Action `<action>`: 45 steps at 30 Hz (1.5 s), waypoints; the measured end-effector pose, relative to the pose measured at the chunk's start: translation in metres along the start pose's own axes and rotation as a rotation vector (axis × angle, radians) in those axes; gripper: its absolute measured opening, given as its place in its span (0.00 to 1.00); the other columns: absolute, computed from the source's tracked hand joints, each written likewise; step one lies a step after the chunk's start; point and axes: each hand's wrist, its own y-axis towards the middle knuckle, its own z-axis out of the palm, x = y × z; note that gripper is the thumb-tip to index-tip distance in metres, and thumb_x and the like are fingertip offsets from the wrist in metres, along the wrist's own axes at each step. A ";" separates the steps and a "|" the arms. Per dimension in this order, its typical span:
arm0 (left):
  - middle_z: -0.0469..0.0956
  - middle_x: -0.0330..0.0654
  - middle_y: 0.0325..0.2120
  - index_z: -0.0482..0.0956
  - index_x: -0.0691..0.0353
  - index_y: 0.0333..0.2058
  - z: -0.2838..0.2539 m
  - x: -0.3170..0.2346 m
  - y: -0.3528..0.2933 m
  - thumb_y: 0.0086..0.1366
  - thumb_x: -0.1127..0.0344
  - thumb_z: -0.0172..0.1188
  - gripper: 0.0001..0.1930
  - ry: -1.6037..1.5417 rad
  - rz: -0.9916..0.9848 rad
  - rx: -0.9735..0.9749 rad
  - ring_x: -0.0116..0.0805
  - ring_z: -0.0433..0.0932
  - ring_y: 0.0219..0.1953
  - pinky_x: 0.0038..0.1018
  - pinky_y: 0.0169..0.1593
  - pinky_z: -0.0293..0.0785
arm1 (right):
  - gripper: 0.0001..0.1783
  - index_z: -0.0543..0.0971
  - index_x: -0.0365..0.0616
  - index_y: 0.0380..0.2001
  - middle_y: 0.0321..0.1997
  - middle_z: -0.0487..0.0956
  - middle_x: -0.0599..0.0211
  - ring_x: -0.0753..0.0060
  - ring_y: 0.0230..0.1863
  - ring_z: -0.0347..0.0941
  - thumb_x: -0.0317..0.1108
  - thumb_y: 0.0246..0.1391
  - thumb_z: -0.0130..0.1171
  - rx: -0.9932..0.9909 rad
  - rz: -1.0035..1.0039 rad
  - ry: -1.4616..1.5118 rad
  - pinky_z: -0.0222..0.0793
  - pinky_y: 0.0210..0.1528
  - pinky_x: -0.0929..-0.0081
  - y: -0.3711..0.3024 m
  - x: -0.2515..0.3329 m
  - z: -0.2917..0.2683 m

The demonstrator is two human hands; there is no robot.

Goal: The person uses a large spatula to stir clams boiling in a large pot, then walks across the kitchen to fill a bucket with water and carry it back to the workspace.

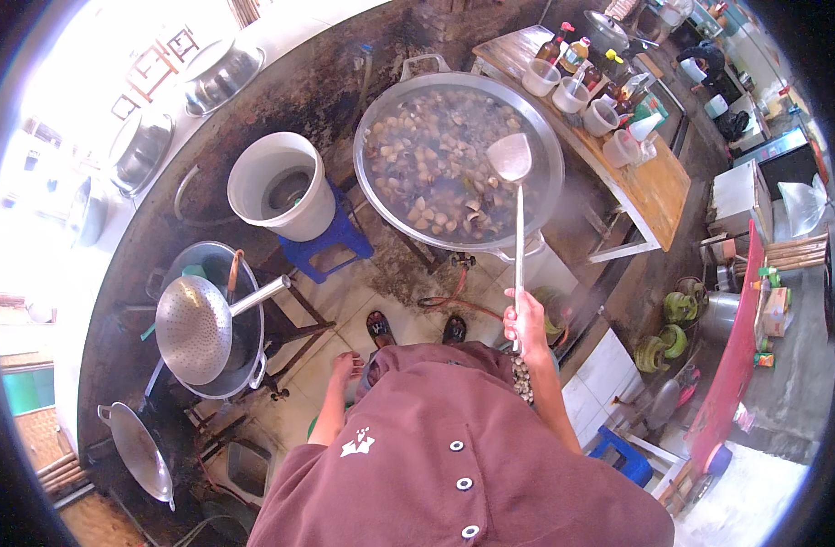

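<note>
Right hand: your right hand (524,321) is wrapped round the lower shaft of a long-handled turner (520,223), fingers folded against the thumb side. The shaft runs straight ahead from your grip, and the broad, pale blade (510,157) lies over the wide metal pan (551,173) ahead and slightly left of that hand. Whether the blade touches the shellfish (417,150) below it, you cannot tell from this view.

Left hand: your left hand (347,366) hangs low beside your clothing, well to the left of the right one. No held thing shows; how far its fingers are spread is too small to judge.

Handling, judged: the turner looks stiff and probably metal, blade-heavy at this reach, so a loaded blade should pull downward. Best hold is around the shaft, firmly, where your right hand has it; a wet shaft could twist. Haze over the pan suggests heat, so the blade end is a poor place to grip. The shellfish look hard, loose and likely slippery, their shells liable to chip. The pan looks very heavy when full; its looped side handle (424,65), beyond the blade, is one holding point, likely hot.
</note>
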 end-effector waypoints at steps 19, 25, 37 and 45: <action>0.78 0.38 0.31 0.75 0.57 0.46 0.003 -0.013 -0.027 0.67 0.62 0.41 0.16 0.061 0.042 0.040 0.31 0.73 0.27 0.31 0.31 0.70 | 0.23 0.67 0.43 0.56 0.19 0.62 0.75 0.87 0.13 0.54 0.48 0.66 0.46 -0.079 -0.047 0.088 0.51 0.12 0.85 0.004 -0.002 -0.018; 0.78 0.38 0.30 0.76 0.57 0.45 0.006 -0.020 -0.029 0.69 0.61 0.40 0.16 0.042 0.013 0.013 0.30 0.72 0.26 0.31 0.30 0.70 | 0.24 0.67 0.42 0.56 0.19 0.63 0.75 0.87 0.13 0.55 0.48 0.66 0.46 -0.091 -0.073 0.045 0.52 0.12 0.85 0.006 -0.003 -0.025; 0.75 0.36 0.27 0.77 0.57 0.43 0.011 -0.015 -0.048 0.66 0.61 0.41 0.16 0.187 0.058 -0.012 0.29 0.70 0.25 0.31 0.30 0.68 | 0.25 0.68 0.43 0.55 0.18 0.63 0.77 0.88 0.11 0.56 0.50 0.66 0.46 -0.103 -0.097 -0.066 0.53 0.11 0.85 0.003 -0.006 -0.026; 0.77 0.36 0.30 0.78 0.55 0.45 0.007 0.004 -0.027 0.66 0.61 0.41 0.17 0.271 0.115 0.013 0.29 0.71 0.27 0.30 0.33 0.68 | 0.14 0.71 0.46 0.40 0.15 0.63 0.78 0.86 0.10 0.59 0.45 0.68 0.44 -0.013 -0.166 -0.255 0.57 0.09 0.83 -0.012 0.008 0.005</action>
